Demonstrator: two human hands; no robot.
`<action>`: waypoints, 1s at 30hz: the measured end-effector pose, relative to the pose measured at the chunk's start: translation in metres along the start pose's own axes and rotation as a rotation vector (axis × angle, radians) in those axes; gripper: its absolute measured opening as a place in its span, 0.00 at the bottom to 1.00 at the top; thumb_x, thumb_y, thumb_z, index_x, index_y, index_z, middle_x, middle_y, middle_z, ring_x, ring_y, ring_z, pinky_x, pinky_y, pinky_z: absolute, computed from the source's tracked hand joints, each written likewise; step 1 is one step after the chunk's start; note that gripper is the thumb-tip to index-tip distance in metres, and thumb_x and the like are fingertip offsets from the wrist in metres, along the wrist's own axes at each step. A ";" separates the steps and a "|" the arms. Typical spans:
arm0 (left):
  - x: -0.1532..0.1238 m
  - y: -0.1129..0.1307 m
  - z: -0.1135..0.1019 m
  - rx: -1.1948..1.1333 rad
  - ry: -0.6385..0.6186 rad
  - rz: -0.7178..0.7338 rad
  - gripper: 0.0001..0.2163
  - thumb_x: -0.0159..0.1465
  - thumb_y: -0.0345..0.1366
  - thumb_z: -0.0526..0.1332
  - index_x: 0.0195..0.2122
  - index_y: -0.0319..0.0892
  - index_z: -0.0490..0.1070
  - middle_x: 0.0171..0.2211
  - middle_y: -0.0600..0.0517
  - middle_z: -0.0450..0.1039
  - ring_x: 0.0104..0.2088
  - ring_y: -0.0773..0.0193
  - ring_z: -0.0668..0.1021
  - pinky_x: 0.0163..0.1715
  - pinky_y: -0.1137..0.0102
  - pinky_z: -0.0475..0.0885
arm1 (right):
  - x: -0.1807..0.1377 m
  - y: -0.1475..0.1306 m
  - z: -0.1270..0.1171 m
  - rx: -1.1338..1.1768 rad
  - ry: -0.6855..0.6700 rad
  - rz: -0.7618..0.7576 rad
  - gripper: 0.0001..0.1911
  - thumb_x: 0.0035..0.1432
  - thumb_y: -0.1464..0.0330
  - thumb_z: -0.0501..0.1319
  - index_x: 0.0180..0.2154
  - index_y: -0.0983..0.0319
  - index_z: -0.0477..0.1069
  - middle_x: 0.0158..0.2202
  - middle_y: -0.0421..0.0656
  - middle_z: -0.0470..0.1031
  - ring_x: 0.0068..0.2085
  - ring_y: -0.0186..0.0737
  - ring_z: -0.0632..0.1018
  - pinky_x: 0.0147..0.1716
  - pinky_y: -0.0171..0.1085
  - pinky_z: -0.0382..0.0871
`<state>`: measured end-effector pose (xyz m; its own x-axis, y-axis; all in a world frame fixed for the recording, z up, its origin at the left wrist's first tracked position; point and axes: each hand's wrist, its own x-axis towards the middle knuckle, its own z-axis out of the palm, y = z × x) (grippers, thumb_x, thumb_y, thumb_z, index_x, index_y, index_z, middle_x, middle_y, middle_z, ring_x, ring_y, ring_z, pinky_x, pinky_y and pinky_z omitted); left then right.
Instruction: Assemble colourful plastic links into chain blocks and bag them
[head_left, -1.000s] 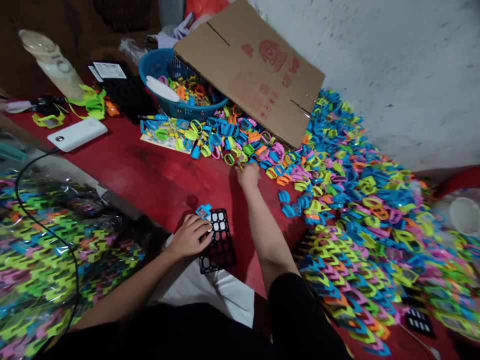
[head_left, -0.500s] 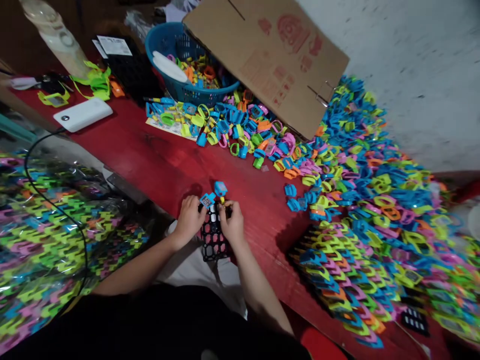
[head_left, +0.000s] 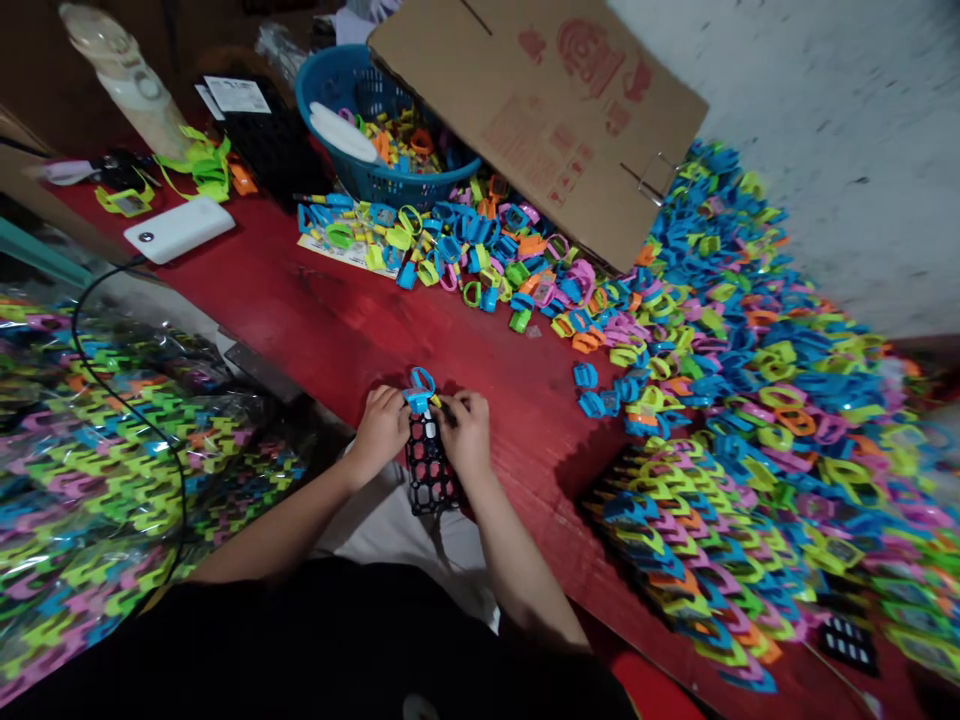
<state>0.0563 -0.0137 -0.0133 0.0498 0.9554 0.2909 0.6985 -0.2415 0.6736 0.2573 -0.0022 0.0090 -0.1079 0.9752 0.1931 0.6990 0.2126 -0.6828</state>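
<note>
While left hand [head_left: 382, 430] curls over black plastic grid [head_left: 429, 472] at lower centre, right hand [head_left: 465, 435] pinches blue toy watch [head_left: 420, 392] at grid's top end.

Red wooden table [head_left: 315, 330] under heaps of plastic toy watches [head_left: 750, 400]

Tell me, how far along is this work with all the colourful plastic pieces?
Done: many pieces already lie packed in clear plastic bags. In hand: the left hand and right hand work a blue plastic piece on a black grid. Left: loose heaps cover the red table.
</note>
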 end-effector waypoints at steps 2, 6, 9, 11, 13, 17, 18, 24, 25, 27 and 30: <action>-0.001 -0.002 0.002 -0.011 0.019 -0.006 0.10 0.70 0.24 0.59 0.37 0.46 0.75 0.36 0.46 0.78 0.42 0.49 0.79 0.50 0.55 0.76 | 0.008 -0.001 -0.004 -0.009 0.002 0.081 0.10 0.74 0.63 0.65 0.46 0.57 0.84 0.47 0.53 0.79 0.51 0.56 0.80 0.56 0.54 0.78; -0.001 -0.006 0.005 -0.034 0.048 -0.032 0.09 0.69 0.25 0.61 0.35 0.47 0.72 0.35 0.47 0.77 0.41 0.49 0.80 0.48 0.56 0.77 | 0.027 -0.002 -0.008 0.254 -0.074 0.132 0.14 0.77 0.56 0.60 0.45 0.57 0.78 0.43 0.49 0.80 0.44 0.50 0.81 0.49 0.47 0.81; 0.000 -0.008 0.005 -0.049 0.064 -0.035 0.08 0.67 0.25 0.62 0.35 0.47 0.71 0.35 0.47 0.77 0.40 0.49 0.81 0.46 0.57 0.77 | 0.035 -0.004 -0.001 0.537 -0.154 0.124 0.15 0.71 0.51 0.64 0.44 0.56 0.74 0.43 0.48 0.82 0.43 0.48 0.84 0.45 0.45 0.83; 0.000 -0.009 0.004 -0.046 0.063 -0.039 0.08 0.67 0.25 0.63 0.36 0.47 0.71 0.35 0.47 0.77 0.40 0.49 0.81 0.46 0.57 0.77 | 0.037 -0.005 0.004 0.675 -0.151 0.133 0.16 0.65 0.51 0.69 0.41 0.55 0.73 0.45 0.49 0.85 0.45 0.50 0.86 0.47 0.47 0.84; 0.001 -0.009 0.004 -0.041 0.063 -0.044 0.08 0.67 0.26 0.64 0.35 0.47 0.70 0.34 0.47 0.77 0.39 0.49 0.80 0.44 0.58 0.76 | 0.036 -0.007 0.007 0.737 -0.124 0.148 0.16 0.62 0.53 0.72 0.41 0.55 0.74 0.46 0.49 0.87 0.48 0.51 0.88 0.51 0.49 0.85; 0.001 -0.008 0.003 -0.039 0.067 -0.046 0.10 0.68 0.28 0.67 0.33 0.47 0.67 0.33 0.48 0.76 0.38 0.50 0.80 0.42 0.59 0.75 | 0.034 -0.009 0.007 0.717 -0.158 0.187 0.16 0.58 0.54 0.74 0.43 0.55 0.79 0.47 0.49 0.89 0.48 0.52 0.89 0.53 0.50 0.85; 0.001 -0.008 0.003 -0.040 0.067 -0.049 0.10 0.68 0.28 0.67 0.33 0.47 0.67 0.33 0.48 0.76 0.39 0.50 0.80 0.43 0.59 0.75 | 0.034 -0.010 0.006 0.698 -0.173 0.200 0.15 0.57 0.55 0.73 0.42 0.55 0.80 0.46 0.49 0.89 0.48 0.52 0.89 0.54 0.51 0.85; 0.000 -0.007 0.005 -0.046 0.083 -0.039 0.11 0.70 0.28 0.64 0.32 0.48 0.67 0.32 0.48 0.76 0.38 0.51 0.80 0.43 0.59 0.76 | 0.044 -0.009 0.003 0.585 -0.283 0.199 0.07 0.56 0.59 0.71 0.34 0.54 0.79 0.39 0.45 0.89 0.45 0.52 0.88 0.53 0.50 0.86; 0.000 -0.007 0.005 -0.049 0.089 -0.035 0.11 0.70 0.28 0.64 0.32 0.48 0.67 0.32 0.48 0.76 0.38 0.51 0.80 0.43 0.59 0.76 | 0.046 -0.009 0.003 0.581 -0.273 0.211 0.08 0.55 0.59 0.72 0.33 0.54 0.79 0.37 0.44 0.88 0.42 0.52 0.88 0.50 0.50 0.86; -0.001 -0.008 0.005 -0.055 0.089 -0.033 0.10 0.70 0.29 0.65 0.33 0.48 0.68 0.33 0.48 0.77 0.38 0.51 0.81 0.43 0.59 0.77 | 0.049 -0.008 0.006 0.590 -0.242 0.250 0.09 0.52 0.59 0.73 0.32 0.55 0.78 0.34 0.44 0.87 0.38 0.50 0.86 0.45 0.48 0.86; -0.003 -0.008 0.007 -0.079 0.088 -0.058 0.07 0.71 0.32 0.67 0.35 0.47 0.71 0.34 0.48 0.79 0.40 0.51 0.82 0.45 0.59 0.78 | 0.050 -0.008 0.011 0.615 -0.211 0.279 0.11 0.50 0.59 0.74 0.33 0.55 0.78 0.34 0.43 0.87 0.36 0.49 0.85 0.43 0.46 0.85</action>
<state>0.0553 -0.0135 -0.0240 -0.0540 0.9506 0.3058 0.6401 -0.2020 0.7412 0.2386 0.0456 0.0166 -0.1611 0.9763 -0.1447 0.2009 -0.1111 -0.9733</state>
